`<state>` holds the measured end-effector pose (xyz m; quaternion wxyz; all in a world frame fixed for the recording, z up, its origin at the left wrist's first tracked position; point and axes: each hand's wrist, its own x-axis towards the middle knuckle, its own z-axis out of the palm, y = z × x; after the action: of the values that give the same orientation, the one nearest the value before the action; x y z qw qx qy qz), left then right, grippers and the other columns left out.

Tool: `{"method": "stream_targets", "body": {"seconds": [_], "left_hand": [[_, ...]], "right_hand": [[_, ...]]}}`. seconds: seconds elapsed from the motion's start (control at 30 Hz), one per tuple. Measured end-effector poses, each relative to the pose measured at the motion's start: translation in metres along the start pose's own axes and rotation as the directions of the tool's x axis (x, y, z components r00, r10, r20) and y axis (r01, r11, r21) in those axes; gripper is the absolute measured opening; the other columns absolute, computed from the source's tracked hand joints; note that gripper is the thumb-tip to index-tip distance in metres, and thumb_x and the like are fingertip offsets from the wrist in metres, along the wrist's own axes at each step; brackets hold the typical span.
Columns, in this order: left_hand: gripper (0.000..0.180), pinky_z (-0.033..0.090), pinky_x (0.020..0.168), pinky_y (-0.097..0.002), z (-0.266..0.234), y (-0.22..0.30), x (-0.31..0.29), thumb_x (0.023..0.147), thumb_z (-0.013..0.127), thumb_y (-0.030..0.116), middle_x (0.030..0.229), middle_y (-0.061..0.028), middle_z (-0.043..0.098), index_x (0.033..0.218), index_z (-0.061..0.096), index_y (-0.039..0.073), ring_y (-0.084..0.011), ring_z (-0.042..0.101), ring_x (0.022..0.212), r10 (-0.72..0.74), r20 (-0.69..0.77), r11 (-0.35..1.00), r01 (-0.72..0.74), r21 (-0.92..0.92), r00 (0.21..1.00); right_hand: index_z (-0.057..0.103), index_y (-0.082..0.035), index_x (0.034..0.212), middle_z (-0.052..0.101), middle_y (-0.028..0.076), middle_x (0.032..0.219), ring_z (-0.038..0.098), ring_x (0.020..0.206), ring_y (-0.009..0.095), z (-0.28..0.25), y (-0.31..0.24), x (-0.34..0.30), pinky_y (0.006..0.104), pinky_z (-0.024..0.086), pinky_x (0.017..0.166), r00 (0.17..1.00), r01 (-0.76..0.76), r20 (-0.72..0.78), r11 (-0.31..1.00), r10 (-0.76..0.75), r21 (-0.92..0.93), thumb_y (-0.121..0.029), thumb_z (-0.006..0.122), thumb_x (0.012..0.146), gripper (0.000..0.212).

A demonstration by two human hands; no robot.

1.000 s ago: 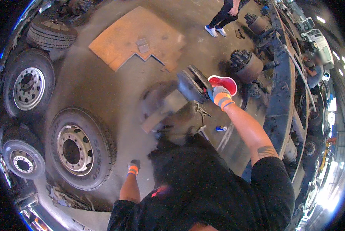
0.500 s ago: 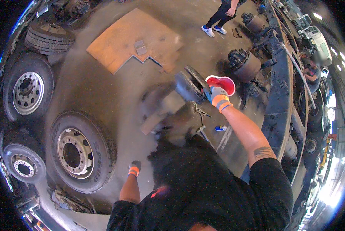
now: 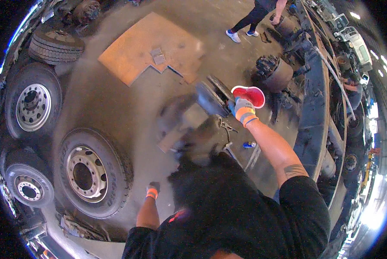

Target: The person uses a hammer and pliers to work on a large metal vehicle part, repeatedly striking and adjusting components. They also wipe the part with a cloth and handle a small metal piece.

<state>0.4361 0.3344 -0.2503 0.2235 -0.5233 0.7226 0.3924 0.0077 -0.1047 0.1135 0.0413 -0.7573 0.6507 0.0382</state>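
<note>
Crowding the floor — truck wheels [image 3: 92,172], rusty plate [image 3: 133,52].

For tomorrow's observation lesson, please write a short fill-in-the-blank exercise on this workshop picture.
1. The right hand, gloved, reaches beside a ____ bowl-shaped object.
2. The gloved left hand hangs near a large truck ____.
3. A flat ____-coloured metal plate lies on the floor.

Missing words: red; wheel; rust
</note>
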Motion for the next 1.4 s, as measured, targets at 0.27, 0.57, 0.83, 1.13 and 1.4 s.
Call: {"method": "stream_targets", "body": {"seconds": [0.27, 0.57, 0.83, 1.13, 1.4], "left_hand": [[0.015, 0.052, 0.056, -0.0369, 0.021, 0.011, 0.001, 0.088, 0.055, 0.025, 0.071, -0.0066, 0.064, 0.083, 0.059, 0.012, -0.0229, 0.065, 0.062, -0.202, -0.571, 0.810, -0.192, -0.554, 0.796], [0.020, 0.050, 0.047, -0.0389, -0.017, 0.032, -0.026, 0.091, 0.056, 0.028, 0.073, -0.0072, 0.062, 0.094, 0.062, 0.009, -0.0208, 0.061, 0.057, -0.501, 0.211, -0.195, 0.128, -0.972, 0.839], [0.020, 0.048, 0.051, -0.0365, -0.030, 0.032, -0.024, 0.088, 0.060, 0.030, 0.073, -0.0064, 0.062, 0.094, 0.064, 0.011, -0.0212, 0.060, 0.057, -0.543, 0.186, -0.013, 0.213, -0.977, 0.819], [0.021, 0.049, 0.058, -0.0351, -0.038, 0.038, -0.020, 0.084, 0.063, 0.025, 0.082, -0.0078, 0.065, 0.100, 0.063, 0.011, -0.0206, 0.063, 0.066, -0.455, -0.032, 0.568, 0.262, -0.780, 0.890], [0.014, 0.051, 0.068, -0.0367, -0.004, 0.016, -0.017, 0.074, 0.065, 0.010, 0.080, -0.0098, 0.067, 0.088, 0.065, 0.012, -0.0234, 0.067, 0.079, -0.247, -0.045, 0.788, 0.173, -0.591, 0.968]], "right_hand": [[0.064, -0.002, 0.082, 0.065, 0.024, 0.076, 0.064, 0.071, 0.040, 0.006, -0.002, 0.006, 0.0490, 0.049, 0.065, 0.998, 0.041, -0.038, 0.999, -0.042, -0.021, -0.042, 0.053, 0.090, 0.042], [0.067, -0.003, 0.081, 0.066, 0.023, 0.076, 0.065, 0.069, 0.041, 0.013, 0.003, 0.006, 0.0490, 0.051, 0.063, 0.982, 0.135, -0.136, 0.991, -0.134, -0.004, -0.038, 0.047, 0.092, 0.042], [0.069, -0.007, 0.082, 0.066, 0.022, 0.078, 0.065, 0.071, 0.040, 0.035, 0.022, 0.019, 0.0495, 0.050, 0.063, 0.968, 0.237, -0.089, 0.971, -0.236, 0.004, -0.039, 0.049, 0.090, 0.038], [0.065, -0.004, 0.077, 0.065, 0.021, 0.072, 0.064, 0.068, 0.040, 0.026, 0.021, 0.013, 0.0499, 0.049, 0.063, 0.987, 0.161, -0.008, 0.977, -0.163, -0.138, -0.043, 0.051, 0.090, 0.044], [0.064, -0.002, 0.078, 0.066, 0.022, 0.079, 0.064, 0.072, 0.040, 0.007, 0.013, 0.010, 0.0496, 0.050, 0.065, 0.991, 0.115, 0.080, 0.991, -0.110, -0.065, -0.039, 0.053, 0.090, 0.040]]}}
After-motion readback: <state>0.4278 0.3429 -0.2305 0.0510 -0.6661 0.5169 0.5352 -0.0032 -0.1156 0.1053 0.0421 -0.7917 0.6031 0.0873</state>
